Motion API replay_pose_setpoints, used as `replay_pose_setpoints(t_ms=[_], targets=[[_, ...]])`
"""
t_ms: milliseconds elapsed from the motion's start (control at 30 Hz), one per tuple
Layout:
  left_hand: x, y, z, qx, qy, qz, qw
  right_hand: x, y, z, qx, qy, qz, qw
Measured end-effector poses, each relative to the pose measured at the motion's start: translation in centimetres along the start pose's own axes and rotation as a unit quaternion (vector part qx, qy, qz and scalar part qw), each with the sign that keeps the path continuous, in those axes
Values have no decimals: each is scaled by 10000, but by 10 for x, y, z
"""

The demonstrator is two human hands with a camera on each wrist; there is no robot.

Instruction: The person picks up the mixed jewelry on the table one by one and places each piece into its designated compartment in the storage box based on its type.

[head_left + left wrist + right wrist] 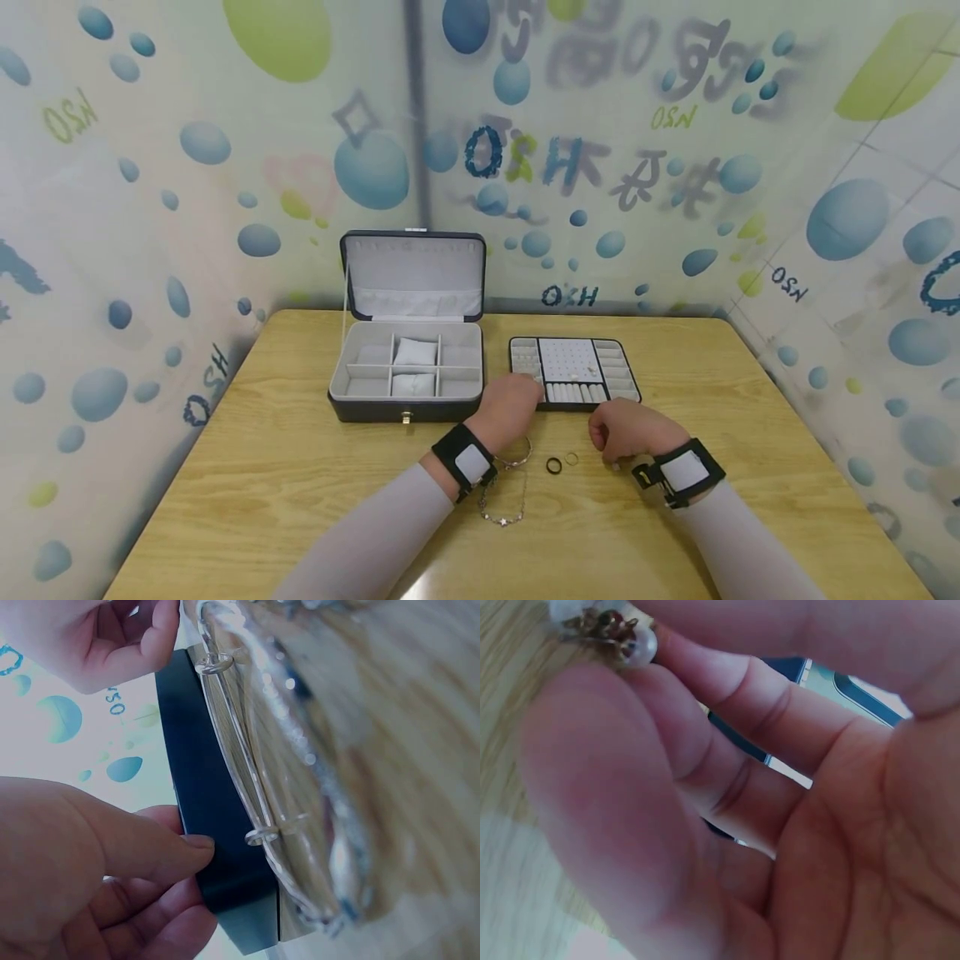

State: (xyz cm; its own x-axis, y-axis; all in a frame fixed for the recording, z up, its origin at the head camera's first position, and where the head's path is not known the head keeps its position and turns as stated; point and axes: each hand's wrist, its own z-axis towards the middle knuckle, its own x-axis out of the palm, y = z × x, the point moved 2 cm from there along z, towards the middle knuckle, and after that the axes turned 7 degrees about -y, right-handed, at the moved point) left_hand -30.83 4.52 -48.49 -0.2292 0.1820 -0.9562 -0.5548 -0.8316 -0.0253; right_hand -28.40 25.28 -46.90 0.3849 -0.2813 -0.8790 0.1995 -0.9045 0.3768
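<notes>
My left hand [513, 408] is at the near left corner of a jewelry tray [573, 408]. In the left wrist view its thumb [196, 844] presses the dark side wall, with the other fingers curled at the wall's edge. My right hand [637, 427] is low over the table, right of the tray's near edge. In the right wrist view a pearl earring [640, 646] with gold-coloured parts sits at the tips of its thumb and fingers, which pinch it. A silver bracelet [330, 802] lies near my left wrist.
An open jewelry box [408, 410] with two small cushions stands left of the tray. A dark ring [553, 466], a thin ring [572, 458] and a chain with a star [503, 522] lie on the wooden table [300, 483]. Patterned walls border its back and sides.
</notes>
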Motion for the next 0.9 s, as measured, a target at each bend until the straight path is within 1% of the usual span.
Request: replay_pose_setpoints(t_ms=[267,533,767,900], targets=[[-2,0,0,-17,-12,-8,10000,0,2,-1,-230,4,16,9997],[-4,-1,0,138,-27,107,9998,2,0,2,-261,-99,160,9995],[-2,-1,0,27,172,112,9998,6,2,2,-304,-87,173,9993],[0,-1,0,-31,204,113,9997,8,4,3,-335,-112,162,9992]])
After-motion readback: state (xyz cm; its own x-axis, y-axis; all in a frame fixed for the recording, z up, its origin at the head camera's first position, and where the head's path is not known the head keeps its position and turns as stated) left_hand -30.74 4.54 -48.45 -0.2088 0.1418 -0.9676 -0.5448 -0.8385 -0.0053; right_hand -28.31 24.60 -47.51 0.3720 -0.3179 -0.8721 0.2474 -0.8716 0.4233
